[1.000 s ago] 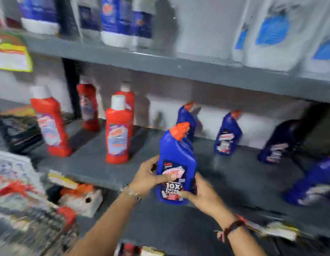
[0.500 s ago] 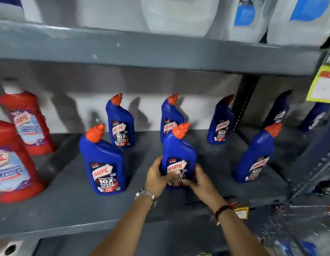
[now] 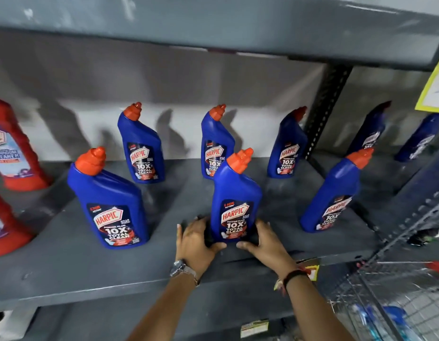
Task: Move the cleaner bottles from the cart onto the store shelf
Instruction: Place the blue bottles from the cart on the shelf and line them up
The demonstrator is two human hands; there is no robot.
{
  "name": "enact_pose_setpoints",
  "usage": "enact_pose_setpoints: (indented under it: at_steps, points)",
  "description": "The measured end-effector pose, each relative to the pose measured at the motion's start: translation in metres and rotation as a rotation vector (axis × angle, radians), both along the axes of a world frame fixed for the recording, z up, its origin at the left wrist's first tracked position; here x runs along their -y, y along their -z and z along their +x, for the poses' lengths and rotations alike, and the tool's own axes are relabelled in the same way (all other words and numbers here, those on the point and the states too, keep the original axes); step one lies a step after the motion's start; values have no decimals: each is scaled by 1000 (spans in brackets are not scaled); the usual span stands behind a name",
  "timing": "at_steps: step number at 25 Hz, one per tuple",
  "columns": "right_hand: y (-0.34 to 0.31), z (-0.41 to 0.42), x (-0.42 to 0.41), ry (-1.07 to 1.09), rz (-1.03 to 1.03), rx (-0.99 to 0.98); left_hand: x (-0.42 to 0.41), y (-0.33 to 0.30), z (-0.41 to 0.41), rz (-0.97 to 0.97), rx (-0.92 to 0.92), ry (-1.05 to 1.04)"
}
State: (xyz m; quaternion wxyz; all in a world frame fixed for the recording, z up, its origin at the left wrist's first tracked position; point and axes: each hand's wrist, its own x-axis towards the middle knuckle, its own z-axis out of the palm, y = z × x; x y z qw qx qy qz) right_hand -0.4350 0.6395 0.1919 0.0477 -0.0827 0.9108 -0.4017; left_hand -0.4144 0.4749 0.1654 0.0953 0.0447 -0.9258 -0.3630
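A blue cleaner bottle [image 3: 234,193] with an orange cap stands upright near the front of the grey shelf [image 3: 66,271]. My left hand [image 3: 194,238] cups its base from the left and my right hand [image 3: 267,238] from the right, thumbs at the front under the label. Several more blue bottles stand on the shelf: one to the left [image 3: 110,200], one to the right [image 3: 333,193], and a back row [image 3: 142,146]. The wire cart [image 3: 390,299] shows at the lower right, with blue items blurred inside.
Red cleaner bottles [image 3: 14,148] stand at the shelf's left end. An upper shelf [image 3: 213,23] hangs low overhead. A black perforated upright [image 3: 324,107] divides the bay at the right. A yellow price sign [image 3: 435,87] hangs at the far right.
The bottle came down from mid-air onto the shelf front with both hands still around its base. The camera swung right and drew closer to the shelf.
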Motion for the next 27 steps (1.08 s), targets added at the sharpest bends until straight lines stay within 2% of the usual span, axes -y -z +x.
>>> enact_pose_setpoints:
  at_steps: [9, 14, 15, 17, 19, 21, 22, 24, 25, 27]
  points:
    - [3, 3, 1, 35, 28, -62, 0, -3, -1, 40, -15, 0]
    - [3, 2, 1, 41, 30, -31, -1, -4, -1, 0, -5, 28]
    - [3, 3, 0, 47, 5, 0, -2, -5, 1, 9, -5, 41]
    - [4, 11, -1, 133, -100, 61, 5, -5, 12, 151, -5, 26]
    - [8, 31, 7, 342, -236, 15, 28, -2, 37, 300, -119, -68]
    - [14, 58, 31, 448, -291, -99, 61, 2, 65, 333, -302, -292]
    - [19, 68, 50, 387, -283, -155, 81, 0, 75, 340, -343, -431]
    - [25, 77, 98, 181, -293, -203, 126, -4, 79, 291, -257, -602]
    - [23, 75, 117, 73, -283, -183, 142, -7, 73, 266, -158, -561]
    - [18, 61, 150, -136, -246, -72, 169, -11, 60, 248, -12, -326]
